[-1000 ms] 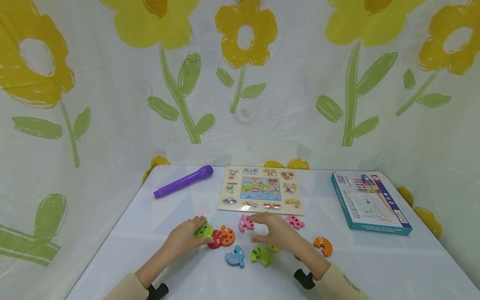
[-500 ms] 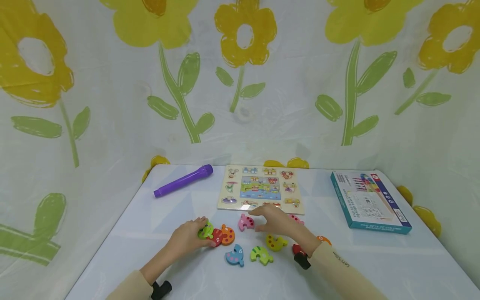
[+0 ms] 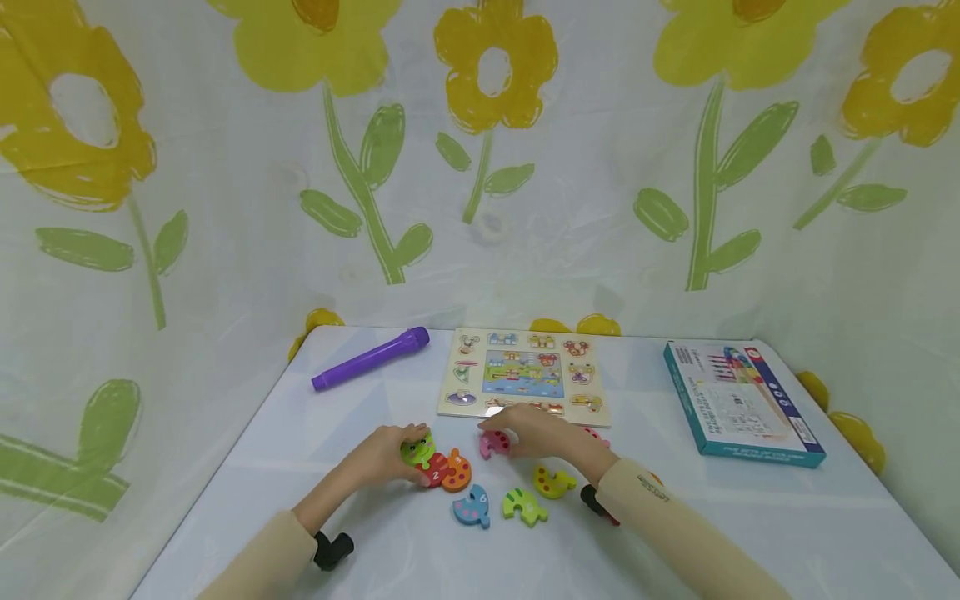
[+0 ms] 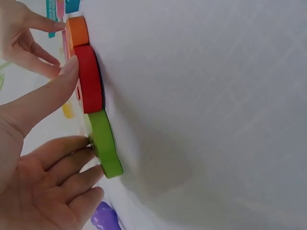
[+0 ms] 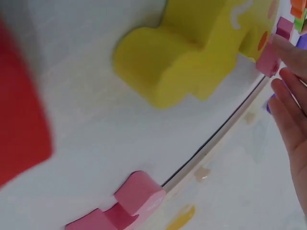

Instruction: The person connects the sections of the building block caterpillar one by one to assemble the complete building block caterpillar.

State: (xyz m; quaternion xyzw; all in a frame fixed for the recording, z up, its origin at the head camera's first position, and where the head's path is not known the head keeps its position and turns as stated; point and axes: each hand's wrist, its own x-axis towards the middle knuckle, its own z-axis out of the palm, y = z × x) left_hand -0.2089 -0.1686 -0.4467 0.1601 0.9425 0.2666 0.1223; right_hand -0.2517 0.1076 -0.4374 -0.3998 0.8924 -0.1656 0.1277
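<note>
In the head view my left hand (image 3: 385, 457) holds a joined row of puzzle pieces. It has a green smiling head (image 3: 419, 450), a red piece marked 2 (image 3: 432, 472) and an orange dotted piece (image 3: 456, 472). The left wrist view shows the thumb against the red piece (image 4: 91, 79) and the fingertips at the green one (image 4: 105, 143). My right hand (image 3: 536, 433) pinches a pink dotted puzzle piece (image 3: 492, 444), just right of that row. The right wrist view has thumb and fingers at this pink piece (image 5: 268, 62), partly covering it.
Nearer me lie blue (image 3: 472, 507), green striped (image 3: 525, 506) and yellow (image 3: 553, 482) pieces. Another pink piece (image 3: 597, 436) and a red piece (image 5: 19, 110) are partly hidden by the right arm. Behind are a wooden puzzle board (image 3: 525, 375), purple toy microphone (image 3: 371, 358) and flat box (image 3: 742, 402).
My right hand has moved left onto the pink piece, uncovering the yellow one. My left hand has shifted slightly right, and the green head now sits more upright beside the red piece.
</note>
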